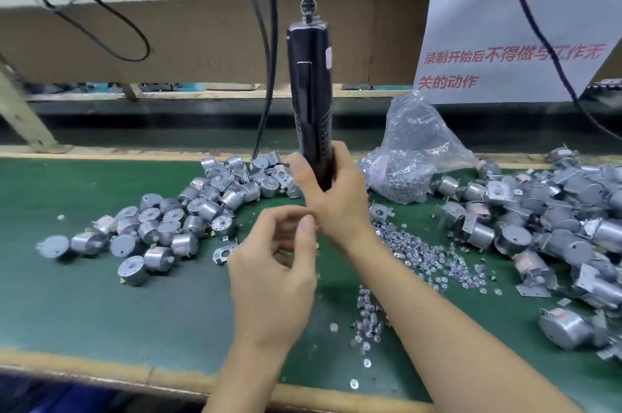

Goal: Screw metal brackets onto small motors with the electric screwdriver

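Note:
A black electric screwdriver (311, 86) hangs upright from a cord above the green bench. My right hand (331, 193) grips its lower end. Just below and to the left, my left hand (279, 264) has its fingers curled, thumb and fingertips close together; what it holds is blurred and hidden. A pile of bare silver motors (175, 217) lies to the left. Motors with brackets (545, 230) are heaped on the right. A loose metal bracket (223, 252) lies beside my left hand, another (380, 212) by my right wrist.
Small screws and washers (434, 261) are scattered under my right forearm. A clear plastic bag of parts (410, 156) stands behind them. Black cables (266, 59) hang beside the screwdriver. A white notice sheet (511, 35) hangs at the back right. The bench's wooden front edge (134, 374) runs along the bottom.

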Demonstrator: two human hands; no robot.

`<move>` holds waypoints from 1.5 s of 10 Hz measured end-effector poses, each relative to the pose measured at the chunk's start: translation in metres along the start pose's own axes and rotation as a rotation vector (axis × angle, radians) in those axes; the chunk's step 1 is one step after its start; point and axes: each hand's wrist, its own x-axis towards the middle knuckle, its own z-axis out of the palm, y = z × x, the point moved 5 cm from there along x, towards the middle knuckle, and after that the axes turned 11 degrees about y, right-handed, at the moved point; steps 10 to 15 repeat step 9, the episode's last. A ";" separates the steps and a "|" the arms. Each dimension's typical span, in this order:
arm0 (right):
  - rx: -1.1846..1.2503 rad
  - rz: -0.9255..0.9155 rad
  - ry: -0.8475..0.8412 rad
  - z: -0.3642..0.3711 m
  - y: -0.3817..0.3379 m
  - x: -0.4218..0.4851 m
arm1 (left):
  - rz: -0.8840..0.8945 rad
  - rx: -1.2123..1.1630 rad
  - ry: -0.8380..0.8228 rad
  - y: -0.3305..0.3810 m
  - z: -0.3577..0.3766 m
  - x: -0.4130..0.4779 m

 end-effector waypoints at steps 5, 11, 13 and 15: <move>0.056 -0.112 0.104 -0.010 -0.014 0.008 | -0.010 0.921 -0.034 -0.102 -0.065 0.073; -0.003 -0.343 0.318 -0.027 -0.043 0.002 | 0.044 1.033 -0.214 -0.078 -0.036 0.057; -0.003 -0.343 0.318 -0.027 -0.043 0.002 | 0.044 1.033 -0.214 -0.078 -0.036 0.057; -0.003 -0.343 0.318 -0.027 -0.043 0.002 | 0.044 1.033 -0.214 -0.078 -0.036 0.057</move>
